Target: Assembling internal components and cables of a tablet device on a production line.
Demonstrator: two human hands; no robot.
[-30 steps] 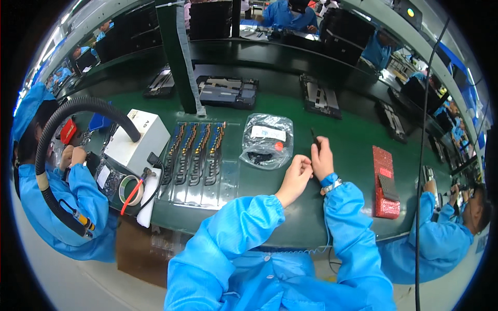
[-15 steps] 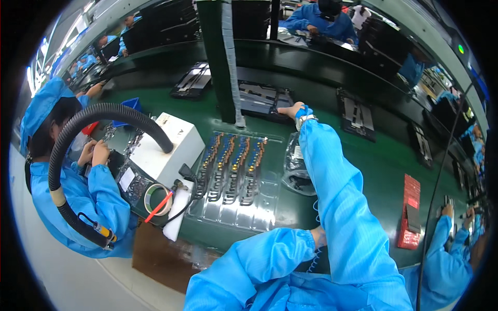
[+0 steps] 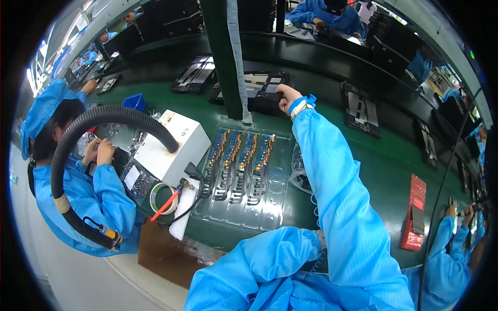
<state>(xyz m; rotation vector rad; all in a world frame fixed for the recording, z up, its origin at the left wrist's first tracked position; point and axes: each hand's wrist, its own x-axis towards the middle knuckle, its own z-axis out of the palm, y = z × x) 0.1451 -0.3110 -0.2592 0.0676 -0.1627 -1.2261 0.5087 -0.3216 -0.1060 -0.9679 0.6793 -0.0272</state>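
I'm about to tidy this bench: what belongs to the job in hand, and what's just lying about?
In the job:
- dark device, edge in right hand
- possibly parts tray, untouched

Seemingly just lying about:
- tape roll
- red wrap
- clear bag

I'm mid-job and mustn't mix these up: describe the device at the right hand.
On the green bench, find the green post. Just behind its foot lies a flat dark device with pale inner panels, partly hidden by the post. Unlike the similar devices either side, it has the right hand on its right end.
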